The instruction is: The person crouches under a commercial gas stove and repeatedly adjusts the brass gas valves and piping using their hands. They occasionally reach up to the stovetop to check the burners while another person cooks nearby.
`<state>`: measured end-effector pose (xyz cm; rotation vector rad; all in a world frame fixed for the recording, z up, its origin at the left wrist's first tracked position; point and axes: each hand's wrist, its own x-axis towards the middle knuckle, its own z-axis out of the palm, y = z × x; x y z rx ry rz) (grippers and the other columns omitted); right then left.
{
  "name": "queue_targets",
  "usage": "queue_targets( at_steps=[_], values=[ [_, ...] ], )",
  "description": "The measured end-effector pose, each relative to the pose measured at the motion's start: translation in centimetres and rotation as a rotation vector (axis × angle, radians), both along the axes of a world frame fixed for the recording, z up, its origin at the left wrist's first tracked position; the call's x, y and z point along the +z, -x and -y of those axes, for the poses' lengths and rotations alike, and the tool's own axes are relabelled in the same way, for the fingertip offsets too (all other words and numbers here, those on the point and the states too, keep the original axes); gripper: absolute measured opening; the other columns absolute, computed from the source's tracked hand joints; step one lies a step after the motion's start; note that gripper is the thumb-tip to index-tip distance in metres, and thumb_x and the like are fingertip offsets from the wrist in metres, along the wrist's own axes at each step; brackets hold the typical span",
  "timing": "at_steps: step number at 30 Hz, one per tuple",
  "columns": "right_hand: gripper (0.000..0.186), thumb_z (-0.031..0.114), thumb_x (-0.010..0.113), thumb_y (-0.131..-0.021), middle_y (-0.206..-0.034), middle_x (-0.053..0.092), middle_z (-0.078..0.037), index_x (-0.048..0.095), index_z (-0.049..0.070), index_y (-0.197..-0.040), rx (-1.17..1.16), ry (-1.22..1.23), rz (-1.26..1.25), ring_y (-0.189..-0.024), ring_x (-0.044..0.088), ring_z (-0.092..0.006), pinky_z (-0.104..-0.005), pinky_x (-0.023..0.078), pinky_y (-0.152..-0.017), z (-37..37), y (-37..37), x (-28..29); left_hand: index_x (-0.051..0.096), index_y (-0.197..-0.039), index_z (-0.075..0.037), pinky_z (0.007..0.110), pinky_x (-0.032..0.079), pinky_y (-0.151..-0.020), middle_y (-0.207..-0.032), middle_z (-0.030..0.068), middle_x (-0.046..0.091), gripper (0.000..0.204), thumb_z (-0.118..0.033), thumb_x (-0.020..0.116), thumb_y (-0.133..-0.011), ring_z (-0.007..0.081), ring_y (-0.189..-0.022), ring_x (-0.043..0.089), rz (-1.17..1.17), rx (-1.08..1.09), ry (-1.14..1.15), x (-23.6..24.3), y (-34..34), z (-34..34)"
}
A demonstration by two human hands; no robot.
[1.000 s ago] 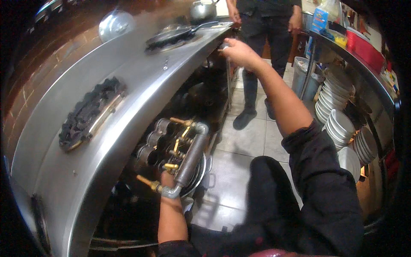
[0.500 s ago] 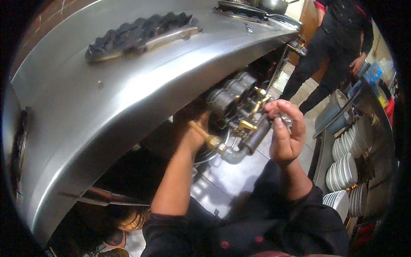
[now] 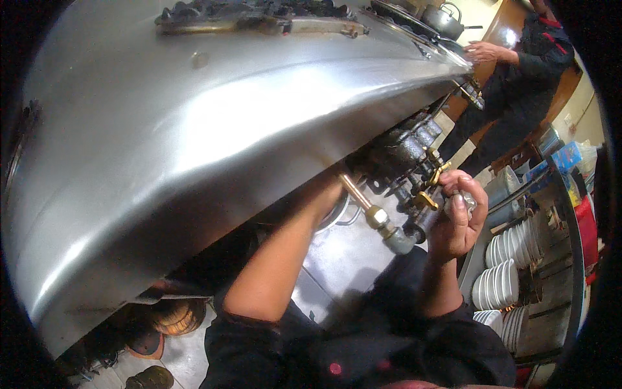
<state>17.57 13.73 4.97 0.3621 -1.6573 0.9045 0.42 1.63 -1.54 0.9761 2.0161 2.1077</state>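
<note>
A dark gas burner assembly (image 3: 403,155) tilts off the stove's front edge, with brass valves (image 3: 426,200) along its pipe. At its near end are a grey pipe elbow (image 3: 400,240), a brass fitting and a copper tube (image 3: 356,191). My left hand (image 3: 332,194) is behind the copper tube, closed at the burner's side; its fingers are mostly hidden. Curled beside the brass valves, my right hand (image 3: 461,220) pinches a small silvery, crumpled piece (image 3: 467,203) that looks like a metal scourer.
The steel stove top (image 3: 129,117) fills the left, carrying black grates (image 3: 253,18) and a pot (image 3: 442,21) at the far end. Beyond it stands a person in dark clothes (image 3: 528,84). Stacked white plates (image 3: 495,285) sit on a rack at right. A round basket-like item (image 3: 180,316) lies lower left.
My view has shifted, so the burner, both hands and the copper tube appear farther right. The other person has raised a hand toward the stove's far end.
</note>
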Motion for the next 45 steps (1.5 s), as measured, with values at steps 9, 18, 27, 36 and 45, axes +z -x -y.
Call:
queue_targets(
  at_steps=[9,18,27,36,45],
  values=[
    [0.029,0.006,0.047,-0.087,-0.096,0.056,-0.02,0.052,-0.004,-0.114,-0.011,-0.028,0.004,-0.09,0.053,-0.0232,-0.0349,0.041,-0.083,-0.2,0.2,-0.2,0.058,-0.105,0.002,0.04,0.057,-0.08,-0.096,0.0191,0.065,0.041,-0.037,0.047,-0.098,0.0303,-0.088,0.066,0.492,-0.552,-0.803,-1.0,2.8,1.1],
    [0.029,0.007,0.047,-0.087,-0.093,0.055,-0.018,0.052,-0.005,-0.113,-0.025,-0.036,0.02,-0.09,0.054,-0.024,-0.0372,0.042,-0.085,0.1,0.2,0.1,0.058,-0.102,0.001,0.041,0.056,-0.074,-0.083,0.0176,0.063,0.041,-0.039,0.048,-0.097,0.0298,-0.076,0.066,0.026,-0.023,-0.256,-1.3,2.4,0.6],
    [0.029,0.007,0.047,-0.087,-0.09,0.054,-0.017,0.052,-0.005,-0.113,-0.011,-0.042,0.003,-0.089,0.053,-0.0242,-0.038,0.042,-0.086,-0.1,0.4,0.0,0.059,-0.107,-0.001,0.043,0.057,-0.076,-0.089,0.0159,0.066,0.046,-0.045,0.049,-0.095,0.0293,-0.079,0.068,0.489,-0.659,-0.871,3.2,-1.6,1.8],
    [0.028,0.007,0.047,-0.087,-0.093,0.054,-0.018,0.052,-0.006,-0.112,-0.021,-0.043,0.007,-0.09,0.053,-0.0244,-0.0384,0.042,-0.086,0.1,0.4,-0.1,0.057,-0.108,-0.002,0.041,0.056,-0.076,-0.094,0.0155,0.065,0.043,-0.042,0.05,-0.095,0.0285,-0.085,0.066,0.496,-0.599,-0.953,1.9,-0.9,1.2],
    [0.028,0.007,0.047,-0.087,-0.093,0.055,-0.019,0.051,-0.006,-0.112,-0.007,-0.019,-0.002,-0.09,0.053,-0.025,-0.0371,0.04,-0.086,0.2,0.4,-0.3,0.057,-0.107,-0.002,0.04,0.056,-0.076,-0.094,0.0155,0.064,0.041,-0.04,0.05,-0.095,0.0279,-0.086,0.065,0.525,-0.599,-0.945,1.1,-0.5,0.8]
  ],
)
